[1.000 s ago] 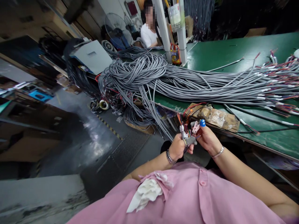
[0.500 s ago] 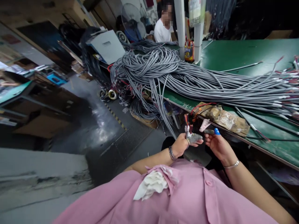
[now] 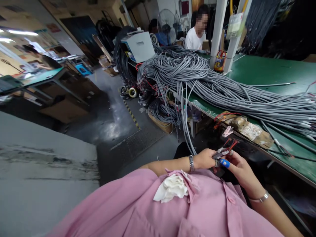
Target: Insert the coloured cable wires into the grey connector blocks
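Observation:
My left hand [image 3: 205, 159] is closed around several grey cables [image 3: 220, 153] in front of my body. Red wires [image 3: 232, 144] fan out from their stripped ends, pointing up and to the right. My right hand [image 3: 240, 166], with a blue cover on the thumb [image 3: 224, 163], pinches at the same cable ends from the other side. Its fingertips are partly hidden behind the cables. Just beyond the hands, a pink clip [image 3: 227, 131] sits by the table edge, near a tape-wrapped block [image 3: 254, 131].
A large heap of grey cables [image 3: 182, 67] runs along the green table [image 3: 261, 70], and some hang over its edge. White posts [image 3: 218, 29] rise from the table. A person in a white shirt [image 3: 194, 38] sits behind it. A grey-white box [image 3: 140, 46] stands at its far left.
My hands, apart before, have come together at the cable ends. The cables have tilted from upright toward the right. My right thumb has moved down onto them, and the camera view has shifted.

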`<state>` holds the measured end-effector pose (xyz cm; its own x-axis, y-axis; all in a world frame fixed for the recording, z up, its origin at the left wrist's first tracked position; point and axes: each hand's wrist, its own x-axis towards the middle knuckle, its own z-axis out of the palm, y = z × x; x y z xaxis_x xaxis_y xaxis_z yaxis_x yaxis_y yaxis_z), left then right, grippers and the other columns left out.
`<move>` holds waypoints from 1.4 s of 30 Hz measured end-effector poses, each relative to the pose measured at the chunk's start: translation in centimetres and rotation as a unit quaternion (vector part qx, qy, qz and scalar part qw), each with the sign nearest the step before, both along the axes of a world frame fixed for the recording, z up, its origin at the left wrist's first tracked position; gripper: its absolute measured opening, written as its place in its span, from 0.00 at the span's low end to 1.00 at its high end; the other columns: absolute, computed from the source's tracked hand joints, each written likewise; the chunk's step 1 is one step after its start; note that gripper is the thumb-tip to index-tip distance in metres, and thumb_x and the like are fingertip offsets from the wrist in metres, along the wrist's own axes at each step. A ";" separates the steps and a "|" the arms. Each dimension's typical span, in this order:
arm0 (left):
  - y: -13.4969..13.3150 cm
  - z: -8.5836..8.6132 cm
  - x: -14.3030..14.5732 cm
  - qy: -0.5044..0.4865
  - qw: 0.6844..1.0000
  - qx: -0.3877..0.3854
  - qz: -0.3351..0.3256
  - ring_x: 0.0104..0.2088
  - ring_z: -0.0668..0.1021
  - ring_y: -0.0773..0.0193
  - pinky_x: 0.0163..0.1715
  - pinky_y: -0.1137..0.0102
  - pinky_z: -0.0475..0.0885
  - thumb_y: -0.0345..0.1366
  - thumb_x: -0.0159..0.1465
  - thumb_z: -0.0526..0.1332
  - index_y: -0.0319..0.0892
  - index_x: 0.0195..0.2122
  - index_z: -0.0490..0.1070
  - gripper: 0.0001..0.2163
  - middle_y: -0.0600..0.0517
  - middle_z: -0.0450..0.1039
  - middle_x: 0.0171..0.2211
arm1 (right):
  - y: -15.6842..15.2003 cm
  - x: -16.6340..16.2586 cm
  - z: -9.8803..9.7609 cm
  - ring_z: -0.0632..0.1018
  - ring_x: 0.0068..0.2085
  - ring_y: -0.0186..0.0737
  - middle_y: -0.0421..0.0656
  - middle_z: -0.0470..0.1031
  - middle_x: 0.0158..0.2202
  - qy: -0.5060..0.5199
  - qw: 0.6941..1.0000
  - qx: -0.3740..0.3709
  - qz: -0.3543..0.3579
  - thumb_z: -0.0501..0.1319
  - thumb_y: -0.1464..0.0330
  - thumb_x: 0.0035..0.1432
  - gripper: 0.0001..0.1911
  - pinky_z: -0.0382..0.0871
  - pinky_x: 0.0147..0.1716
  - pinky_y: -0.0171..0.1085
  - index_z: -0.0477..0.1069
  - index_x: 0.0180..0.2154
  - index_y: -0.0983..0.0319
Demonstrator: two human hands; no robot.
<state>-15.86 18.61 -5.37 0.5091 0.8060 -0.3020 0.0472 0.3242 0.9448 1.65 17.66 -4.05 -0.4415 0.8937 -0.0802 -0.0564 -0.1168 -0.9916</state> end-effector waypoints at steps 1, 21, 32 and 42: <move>-0.3 0.0 -0.1 0.005 1.000 0.019 -0.004 0.21 0.73 0.68 0.25 0.72 0.71 0.30 0.49 0.65 0.37 0.29 0.70 0.07 0.54 0.71 0.22 | -0.3 -0.2 0.3 0.74 0.35 0.44 0.43 0.75 0.36 -0.016 1.000 0.015 0.002 0.67 0.63 0.52 0.14 0.69 0.39 0.43 0.72 0.41 0.56; -1.2 2.4 -3.6 -0.107 0.987 0.042 0.107 0.33 0.78 0.62 0.33 0.71 0.70 0.48 0.53 0.67 0.33 0.38 0.75 0.20 0.44 0.77 0.32 | -0.5 -2.1 1.5 0.67 0.27 0.32 0.39 0.72 0.27 -0.004 0.993 0.032 -0.110 0.65 0.60 0.52 0.11 0.61 0.28 0.34 0.75 0.35 0.61; 2.9 1.5 -2.2 0.000 0.999 0.045 0.006 0.19 0.75 0.69 0.19 0.76 0.64 0.51 0.58 0.61 0.34 0.37 0.72 0.21 0.48 0.74 0.25 | 3.0 -1.7 -0.8 0.66 0.24 0.31 0.38 0.70 0.25 -0.033 0.995 -0.031 -0.091 0.65 0.57 0.52 0.14 0.60 0.24 0.33 0.70 0.31 0.62; 4.1 0.7 -1.9 0.041 0.998 -0.009 -0.038 0.16 0.73 0.70 0.14 0.78 0.64 0.49 0.54 0.65 0.36 0.24 0.68 0.18 0.52 0.71 0.20 | 5.2 -1.6 -0.9 0.69 0.26 0.32 0.39 0.72 0.26 0.001 0.996 -0.059 -0.073 0.67 0.60 0.50 0.13 0.61 0.27 0.33 0.69 0.30 0.62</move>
